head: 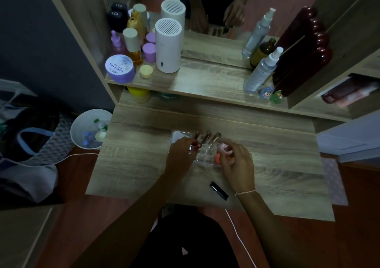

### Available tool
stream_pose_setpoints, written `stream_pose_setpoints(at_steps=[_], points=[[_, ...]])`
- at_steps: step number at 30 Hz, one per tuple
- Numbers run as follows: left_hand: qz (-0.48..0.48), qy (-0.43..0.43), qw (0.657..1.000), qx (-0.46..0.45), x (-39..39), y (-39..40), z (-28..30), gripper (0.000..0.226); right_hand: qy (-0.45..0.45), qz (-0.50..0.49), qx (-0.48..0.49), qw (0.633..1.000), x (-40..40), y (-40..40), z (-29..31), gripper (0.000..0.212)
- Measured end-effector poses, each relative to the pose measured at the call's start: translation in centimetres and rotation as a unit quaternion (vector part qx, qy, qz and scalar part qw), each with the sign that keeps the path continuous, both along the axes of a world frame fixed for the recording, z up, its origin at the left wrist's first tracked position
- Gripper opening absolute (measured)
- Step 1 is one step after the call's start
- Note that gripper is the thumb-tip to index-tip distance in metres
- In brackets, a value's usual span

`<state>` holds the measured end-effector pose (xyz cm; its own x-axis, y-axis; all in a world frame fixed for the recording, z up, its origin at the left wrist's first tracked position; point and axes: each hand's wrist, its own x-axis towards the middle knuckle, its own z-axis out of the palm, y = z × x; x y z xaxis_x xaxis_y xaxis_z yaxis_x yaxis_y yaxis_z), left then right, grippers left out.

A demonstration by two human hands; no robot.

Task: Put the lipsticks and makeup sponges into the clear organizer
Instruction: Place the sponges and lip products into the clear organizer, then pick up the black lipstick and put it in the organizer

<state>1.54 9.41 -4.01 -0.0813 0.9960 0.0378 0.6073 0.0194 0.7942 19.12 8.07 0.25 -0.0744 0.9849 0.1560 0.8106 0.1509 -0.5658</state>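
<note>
1. Plainly, both hands work over the organizer [181, 137], which sits mid-desk [277, 165]. The left hand [180, 154] pinches a dark red lipstick [197, 145] at its top, over a front slot. The right hand [236, 161] has its fingertips closed on a pink sponge [223, 147] at the organizer's right side.
2. Three lipsticks [206, 137] already lean in the back slots, and an orange sponge [217, 158] sits in the front right.
3. One black lipstick [219, 190] lies loose on the desk, near the right wrist and apart from the organizer.
4. Handling, as a guess: the lipsticks are light, stiff and smooth, likely to roll or slip; take them by the cap end and drop them in upright. The sponges are soft and squashy, so any light pinch will do.
5. The organizer looks thin and light; a push could slide it.
6. In the way: the leaning tubes crowd the slots. The shelf [205, 82] with its bottles [261, 70] stands well behind.
</note>
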Motion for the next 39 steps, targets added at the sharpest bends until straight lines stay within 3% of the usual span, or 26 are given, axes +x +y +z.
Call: stream_pose_setpoints(at_steps=[11, 16, 20, 23, 27, 33, 35, 39], points=[[0.018, 0.014, 1.000, 0.013, 0.1, -0.6, 0.4, 0.016, -0.022, 0.027, -0.003, 0.999, -0.1, -0.6, 0.0, 0.025], [0.022, 0.002, 1.000, 0.006, -0.3, -0.7, 0.3, 0.023, -0.020, 0.044, -0.003, 0.999, -0.2, -0.9, 0.2, 0.034], [0.011, 0.000, 1.000, -0.008, -1.1, -1.1, 0.6, 0.030, -0.029, 0.047, 0.004, 0.998, 0.0, -1.0, 0.1, 0.020], [0.003, 0.044, 0.998, 0.043, -1.7, -2.6, 1.0, 0.037, -0.023, 0.042, 0.010, 0.999, 0.3, -1.3, -0.1, 0.017], [-0.095, 0.124, 0.982, 0.108, -2.1, -5.5, 0.4, 0.027, 0.004, 0.039, 0.016, 0.999, 1.1, -2.5, -1.0, 0.016], [-0.212, 0.131, 0.968, 0.026, -1.4, -9.1, -2.4, 0.032, -0.005, 0.002, -0.039, 0.999, 3.3, -5.8, -4.3, 0.013], [-0.278, 0.152, 0.948, 0.030, -1.3, -9.6, -3.3, 0.039, -0.009, 0.007, -0.073, 0.997, 3.9, -6.6, -5.3, 0.023], [-0.307, 0.211, 0.927, 0.031, -1.4, -9.2, -5.1, 0.051, -0.037, 0.046, -0.128, 0.990, 4.5, -8.0, -6.8, 0.051]])
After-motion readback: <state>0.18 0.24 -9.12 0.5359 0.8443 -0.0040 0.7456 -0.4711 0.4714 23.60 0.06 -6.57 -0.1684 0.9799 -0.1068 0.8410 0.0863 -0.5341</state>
